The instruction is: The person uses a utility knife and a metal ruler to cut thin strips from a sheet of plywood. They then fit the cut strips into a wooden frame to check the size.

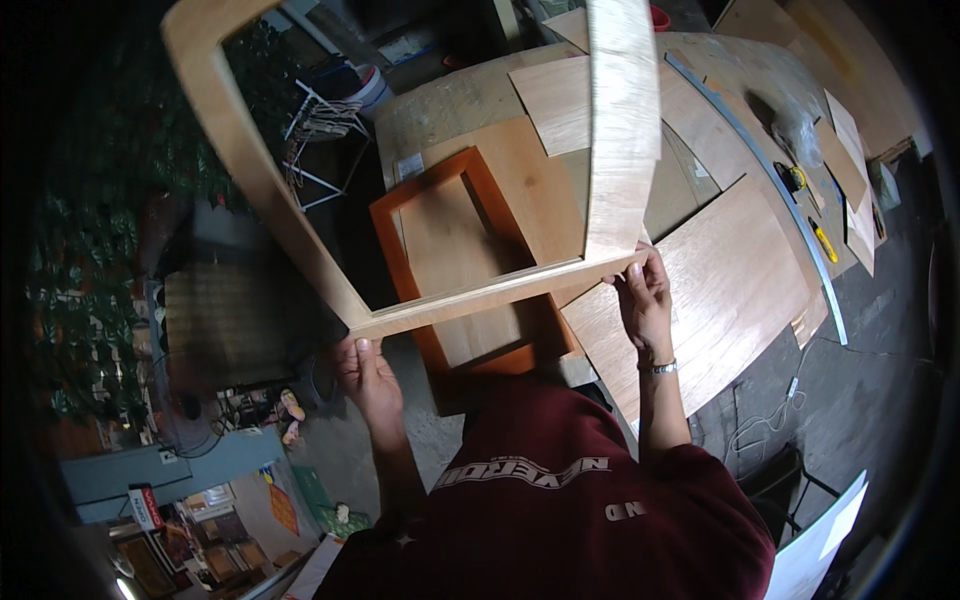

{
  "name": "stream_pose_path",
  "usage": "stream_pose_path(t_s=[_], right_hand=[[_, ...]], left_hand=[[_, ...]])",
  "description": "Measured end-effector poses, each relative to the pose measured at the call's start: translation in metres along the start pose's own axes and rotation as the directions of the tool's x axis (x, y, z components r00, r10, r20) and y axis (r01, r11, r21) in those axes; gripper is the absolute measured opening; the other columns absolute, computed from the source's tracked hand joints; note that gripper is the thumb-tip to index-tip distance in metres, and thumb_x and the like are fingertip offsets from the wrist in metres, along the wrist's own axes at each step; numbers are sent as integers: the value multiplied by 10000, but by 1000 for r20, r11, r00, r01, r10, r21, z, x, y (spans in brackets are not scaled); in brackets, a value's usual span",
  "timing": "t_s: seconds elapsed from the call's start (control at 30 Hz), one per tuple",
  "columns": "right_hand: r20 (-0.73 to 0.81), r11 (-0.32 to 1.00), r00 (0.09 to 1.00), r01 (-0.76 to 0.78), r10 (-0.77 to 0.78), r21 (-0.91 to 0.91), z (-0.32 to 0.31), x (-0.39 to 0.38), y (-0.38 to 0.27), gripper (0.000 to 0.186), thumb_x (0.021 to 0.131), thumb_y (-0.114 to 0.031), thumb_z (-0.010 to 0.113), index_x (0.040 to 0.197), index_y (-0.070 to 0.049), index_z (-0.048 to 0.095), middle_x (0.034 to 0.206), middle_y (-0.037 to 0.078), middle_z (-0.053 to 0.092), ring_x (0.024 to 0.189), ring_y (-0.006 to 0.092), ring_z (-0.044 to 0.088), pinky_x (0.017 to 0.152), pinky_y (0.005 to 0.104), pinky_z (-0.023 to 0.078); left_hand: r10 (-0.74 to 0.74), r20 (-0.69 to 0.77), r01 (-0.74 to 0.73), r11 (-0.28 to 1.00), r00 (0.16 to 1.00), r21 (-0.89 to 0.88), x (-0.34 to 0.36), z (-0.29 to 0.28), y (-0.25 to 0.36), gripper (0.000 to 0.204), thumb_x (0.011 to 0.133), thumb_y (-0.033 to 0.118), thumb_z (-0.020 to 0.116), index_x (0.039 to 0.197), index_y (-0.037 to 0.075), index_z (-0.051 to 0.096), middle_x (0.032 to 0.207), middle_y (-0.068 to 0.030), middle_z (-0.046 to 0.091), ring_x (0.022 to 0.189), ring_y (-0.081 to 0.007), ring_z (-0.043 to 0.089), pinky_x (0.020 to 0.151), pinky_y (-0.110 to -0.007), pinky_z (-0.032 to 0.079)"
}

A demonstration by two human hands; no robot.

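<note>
Both my hands hold up a large pale wooden frame (470,297) by its near rail, tilted above the workbench. My left hand (368,378) grips the near left corner, thumb on the edge. At the near right corner my right hand (645,295) is closed on the same frame, a bracelet on its wrist. The frame's far end runs out of view at the top. Below it, an orange-brown wooden frame (388,226) lies on the bench, partly hidden by the raised frame.
Thin plywood sheets (715,290) cover much of the bench (430,105). To the right lie a long metal straightedge (790,200), a tape measure (790,177) and a yellow utility knife (823,241). A white folding rack (325,125) stands at left; a cable (765,425) lies on the floor.
</note>
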State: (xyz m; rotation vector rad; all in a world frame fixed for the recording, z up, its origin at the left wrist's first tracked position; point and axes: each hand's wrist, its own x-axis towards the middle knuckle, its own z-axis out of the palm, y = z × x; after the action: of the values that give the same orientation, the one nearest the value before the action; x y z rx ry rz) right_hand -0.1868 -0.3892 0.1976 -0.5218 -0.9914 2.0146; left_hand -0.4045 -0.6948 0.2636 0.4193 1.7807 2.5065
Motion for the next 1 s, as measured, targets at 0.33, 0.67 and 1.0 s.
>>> stream_pose_path(t_s=[0.33, 0.67, 1.0], right_hand=[[290, 815, 947, 274, -137, -511, 99, 28, -109, 276, 1085, -173, 554, 1277, 18, 604, 1046, 67, 658, 954, 144, 645, 900, 315, 547], [391, 656, 912, 371, -124, -657, 137, 45, -124, 183, 1067, -128, 567, 1189, 4, 601, 875, 149, 645, 797, 182, 621, 755, 324, 505], [234, 792, 972, 128, 20, -597, 82, 60, -66, 229, 1090, -139, 535, 1246, 22, 577, 972, 87, 667, 914, 150, 645, 833, 312, 550]], left_hand=[[-325, 57, 301, 777, 944, -553, -2, -15, -134, 179, 997, -48, 602, 1049, 123, 589, 1097, 38, 661, 1165, -132, 623, 1189, -384, 442], [-404, 80, 336, 617, 911, -712, -31, -16, -179, 147, 986, -72, 599, 975, 49, 682, 1123, -92, 707, 1134, -184, 662, 1170, -383, 484], [-329, 30, 299, 810, 944, -504, -44, -52, -144, 121, 1035, -24, 555, 1054, 69, 629, 1245, -83, 642, 1251, -223, 590, 1204, -427, 418]])
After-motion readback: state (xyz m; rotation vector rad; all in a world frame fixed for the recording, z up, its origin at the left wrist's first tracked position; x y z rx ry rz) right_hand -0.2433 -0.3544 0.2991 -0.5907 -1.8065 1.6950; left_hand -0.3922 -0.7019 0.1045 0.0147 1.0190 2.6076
